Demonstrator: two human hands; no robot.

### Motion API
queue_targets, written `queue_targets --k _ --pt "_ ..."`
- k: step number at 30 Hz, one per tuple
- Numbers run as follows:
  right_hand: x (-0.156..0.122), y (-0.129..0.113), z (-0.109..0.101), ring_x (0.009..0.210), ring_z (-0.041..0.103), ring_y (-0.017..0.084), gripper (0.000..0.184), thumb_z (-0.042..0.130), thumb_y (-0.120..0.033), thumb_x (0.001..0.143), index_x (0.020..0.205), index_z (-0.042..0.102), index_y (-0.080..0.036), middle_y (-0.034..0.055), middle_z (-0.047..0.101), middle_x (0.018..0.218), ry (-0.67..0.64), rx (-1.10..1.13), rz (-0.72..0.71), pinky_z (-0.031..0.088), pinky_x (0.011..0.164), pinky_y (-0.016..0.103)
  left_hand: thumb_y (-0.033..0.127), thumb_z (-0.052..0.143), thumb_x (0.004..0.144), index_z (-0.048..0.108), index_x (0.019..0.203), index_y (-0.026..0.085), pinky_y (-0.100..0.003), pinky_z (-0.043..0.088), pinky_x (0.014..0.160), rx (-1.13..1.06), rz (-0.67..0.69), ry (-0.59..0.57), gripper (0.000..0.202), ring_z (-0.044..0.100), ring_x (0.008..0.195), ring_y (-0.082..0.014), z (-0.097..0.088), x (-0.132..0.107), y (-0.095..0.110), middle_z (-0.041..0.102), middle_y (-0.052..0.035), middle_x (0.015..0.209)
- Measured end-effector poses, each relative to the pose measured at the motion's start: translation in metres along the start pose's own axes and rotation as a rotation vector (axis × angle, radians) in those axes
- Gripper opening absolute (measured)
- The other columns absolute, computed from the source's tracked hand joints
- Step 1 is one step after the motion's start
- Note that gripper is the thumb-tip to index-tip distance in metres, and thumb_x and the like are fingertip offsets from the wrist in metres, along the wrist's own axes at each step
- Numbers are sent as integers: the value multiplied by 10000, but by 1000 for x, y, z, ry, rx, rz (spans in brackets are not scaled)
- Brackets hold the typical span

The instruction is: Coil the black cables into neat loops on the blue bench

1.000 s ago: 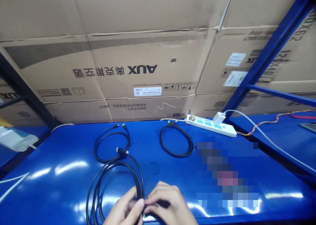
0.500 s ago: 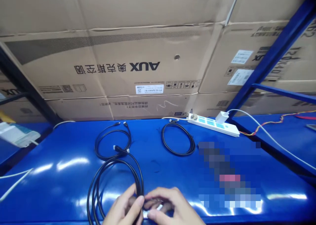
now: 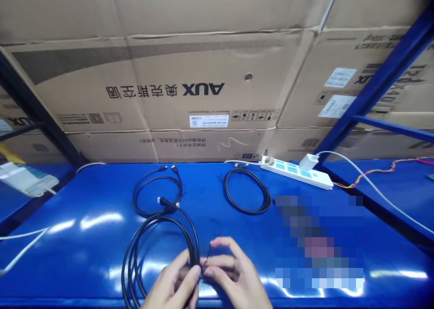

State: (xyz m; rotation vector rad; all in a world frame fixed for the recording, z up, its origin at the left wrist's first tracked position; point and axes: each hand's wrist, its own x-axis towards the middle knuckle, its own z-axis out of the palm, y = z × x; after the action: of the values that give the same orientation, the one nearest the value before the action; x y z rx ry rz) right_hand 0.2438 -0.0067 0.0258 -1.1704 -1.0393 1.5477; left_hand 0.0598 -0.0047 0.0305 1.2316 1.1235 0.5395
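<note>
Where the left hand and right hand pinch it, fingers curled, the black rubber cable loops away on the blue table, its thin tip pointing upward.

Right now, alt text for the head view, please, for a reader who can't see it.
The left hand and right hand meet at the lower edge of a coiled black cable on a blue table. Two more black cables lie coiled beyond it, and a white power strip sits at the far edge, before stacked AUX cardboard boxes.
</note>
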Motion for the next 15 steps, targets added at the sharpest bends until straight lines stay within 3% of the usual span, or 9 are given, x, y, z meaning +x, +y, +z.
queue_targets --k 5,8,11,15 --pt "3 3 0 933 802 317 433 882 -583 701 888 797 -202 121 846 932 -10 -66 -48 622 850 373 824 524 841 601 1199 189 -233 317 479 -27 36 -2 733 414 478 -116 1 -1 3 503 75 545" --pt "2 8 -4 915 792 282 397 800 -612 800 832 841 -218 124 836 940 -41 -133 -193 627 804 344 830 555 817 623 1077 194 -229 344 513 -43 15 22 691 437 509 -113 2 -3 6 522 65 564" --pt "-5 10 -9 843 770 230 366 725 -571 900 954 833 -226 103 798 982 -125 -108 -218 624 696 303 855 558 790 627 1100 200 -237 367 537 -68 -11 43 727 444 525 -118 2 -4 7 533 65 577" --pt "-12 6 -11 959 747 243 454 781 -567 858 1149 756 -219 99 767 1067 -188 14 -45 624 738 313 878 577 750 616 1169 211 -240 387 539 -90 -29 60 789 453 544 -129 2 -5 6 526 67 593"
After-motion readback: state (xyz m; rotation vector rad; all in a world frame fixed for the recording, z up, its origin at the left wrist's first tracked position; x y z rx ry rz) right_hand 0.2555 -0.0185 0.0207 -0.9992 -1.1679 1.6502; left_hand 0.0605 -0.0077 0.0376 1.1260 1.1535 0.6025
